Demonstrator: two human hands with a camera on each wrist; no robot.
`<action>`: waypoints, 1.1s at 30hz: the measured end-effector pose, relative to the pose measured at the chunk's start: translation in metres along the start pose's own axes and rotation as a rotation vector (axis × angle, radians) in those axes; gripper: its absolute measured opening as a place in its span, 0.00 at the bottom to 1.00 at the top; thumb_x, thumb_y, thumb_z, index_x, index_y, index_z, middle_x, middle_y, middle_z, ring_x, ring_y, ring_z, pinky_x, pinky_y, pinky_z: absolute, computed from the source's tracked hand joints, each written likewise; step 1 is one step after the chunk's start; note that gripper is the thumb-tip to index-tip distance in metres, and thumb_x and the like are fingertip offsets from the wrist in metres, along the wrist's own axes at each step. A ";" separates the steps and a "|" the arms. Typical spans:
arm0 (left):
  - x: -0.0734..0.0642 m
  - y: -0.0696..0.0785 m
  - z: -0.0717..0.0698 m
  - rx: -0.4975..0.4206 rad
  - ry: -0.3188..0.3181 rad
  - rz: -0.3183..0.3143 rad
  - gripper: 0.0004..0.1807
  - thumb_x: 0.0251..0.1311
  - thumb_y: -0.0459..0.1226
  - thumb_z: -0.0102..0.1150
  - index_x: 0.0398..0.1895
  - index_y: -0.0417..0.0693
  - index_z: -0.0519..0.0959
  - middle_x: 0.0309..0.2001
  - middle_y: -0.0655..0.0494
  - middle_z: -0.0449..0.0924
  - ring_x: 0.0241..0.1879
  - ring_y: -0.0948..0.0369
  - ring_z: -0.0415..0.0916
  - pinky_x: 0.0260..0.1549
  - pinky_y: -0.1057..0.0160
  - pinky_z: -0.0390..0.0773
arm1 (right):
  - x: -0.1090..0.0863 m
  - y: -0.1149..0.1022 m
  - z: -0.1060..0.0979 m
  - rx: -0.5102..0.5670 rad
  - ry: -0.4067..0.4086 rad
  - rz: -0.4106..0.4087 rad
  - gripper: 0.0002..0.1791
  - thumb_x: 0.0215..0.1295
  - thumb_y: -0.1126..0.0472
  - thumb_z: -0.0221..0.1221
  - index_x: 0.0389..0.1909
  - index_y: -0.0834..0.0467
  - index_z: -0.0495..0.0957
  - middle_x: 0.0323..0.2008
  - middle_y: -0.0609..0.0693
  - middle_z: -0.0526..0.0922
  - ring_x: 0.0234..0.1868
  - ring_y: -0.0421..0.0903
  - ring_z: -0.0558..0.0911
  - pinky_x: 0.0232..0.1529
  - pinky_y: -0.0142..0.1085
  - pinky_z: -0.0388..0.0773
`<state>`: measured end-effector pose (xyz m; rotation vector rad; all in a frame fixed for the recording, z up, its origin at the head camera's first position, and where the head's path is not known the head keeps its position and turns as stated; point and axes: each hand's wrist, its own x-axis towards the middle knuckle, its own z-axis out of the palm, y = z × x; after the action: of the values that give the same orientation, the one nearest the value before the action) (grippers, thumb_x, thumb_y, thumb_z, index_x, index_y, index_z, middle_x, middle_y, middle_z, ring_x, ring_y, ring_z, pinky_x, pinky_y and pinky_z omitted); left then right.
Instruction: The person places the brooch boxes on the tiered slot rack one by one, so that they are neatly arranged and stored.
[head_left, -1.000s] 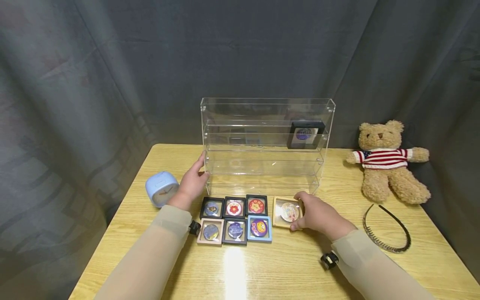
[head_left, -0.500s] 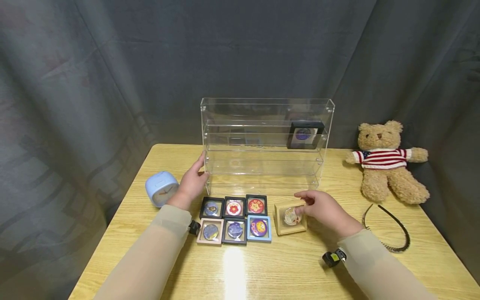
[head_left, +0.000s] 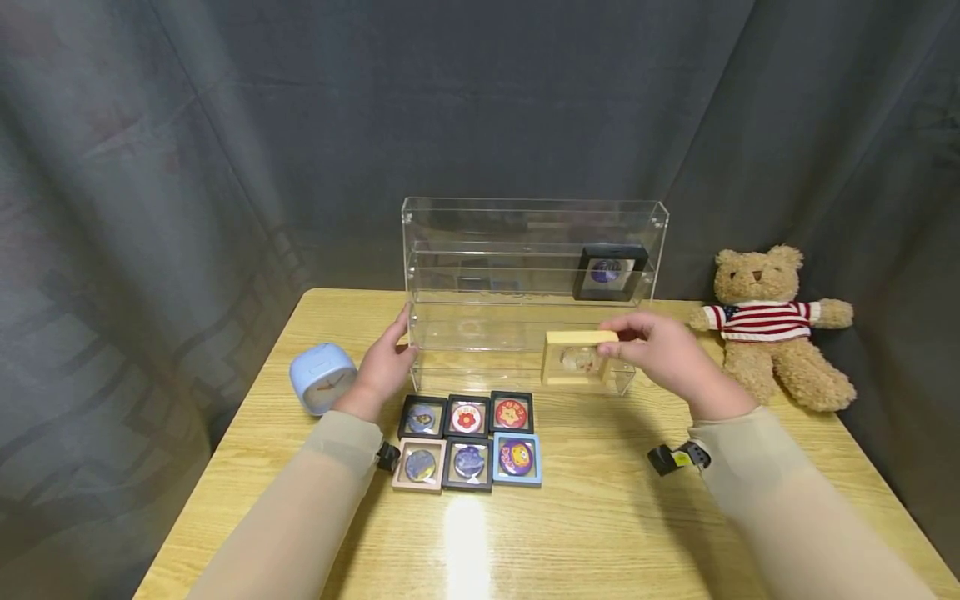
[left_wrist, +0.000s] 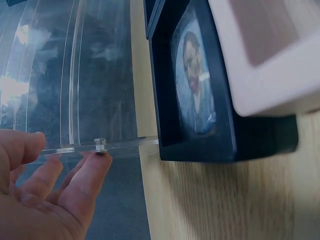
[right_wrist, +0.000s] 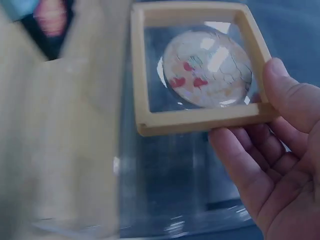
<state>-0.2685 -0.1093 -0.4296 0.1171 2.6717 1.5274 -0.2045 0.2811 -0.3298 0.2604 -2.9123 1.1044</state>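
Two risks I weighed: the yellow frame (head_left: 577,337) could have twisted loose, since the right hand (head_left: 651,354) pinched it at one side between thumb and fingers; and a bump might have shoved the clear shelf (head_left: 495,302), though the left hand (head_left: 386,362) held its side edge. The yellow frame, with a round badge (right_wrist: 207,70) inside, was at the shelf's lower right; I couldn't tell whether inside or just in front. Above, a black frame (head_left: 611,249) enclosed a purple badge (head_left: 606,271). Six more badge frames (head_left: 469,440) lay on the desk (head_left: 570,533).
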 end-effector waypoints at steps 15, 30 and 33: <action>-0.001 0.001 -0.002 0.028 0.007 -0.010 0.40 0.74 0.37 0.49 0.77 0.81 0.43 0.76 0.51 0.54 0.66 0.44 0.65 0.57 0.46 0.73 | 0.059 -0.066 -0.040 0.069 0.260 -0.011 0.25 0.63 0.44 0.65 0.57 0.52 0.82 0.50 0.49 0.76 0.44 0.47 0.74 0.37 0.41 0.73; 0.000 -0.002 0.002 0.014 0.010 -0.011 0.40 0.73 0.37 0.49 0.76 0.85 0.44 0.76 0.52 0.55 0.65 0.46 0.66 0.51 0.48 0.76 | 0.087 -0.062 -0.036 0.077 0.257 -0.001 0.25 0.66 0.44 0.63 0.61 0.51 0.80 0.54 0.50 0.76 0.50 0.47 0.75 0.45 0.44 0.74; -0.001 -0.002 0.003 0.014 0.011 -0.010 0.40 0.73 0.37 0.49 0.76 0.85 0.44 0.76 0.51 0.54 0.65 0.46 0.66 0.52 0.47 0.76 | 0.091 -0.060 -0.032 0.054 0.246 -0.001 0.24 0.66 0.46 0.63 0.60 0.51 0.80 0.54 0.51 0.76 0.49 0.49 0.74 0.45 0.44 0.73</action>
<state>-0.2678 -0.1081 -0.4328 0.0961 2.6872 1.5110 -0.2859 0.2445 -0.2595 0.1175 -2.6704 1.1272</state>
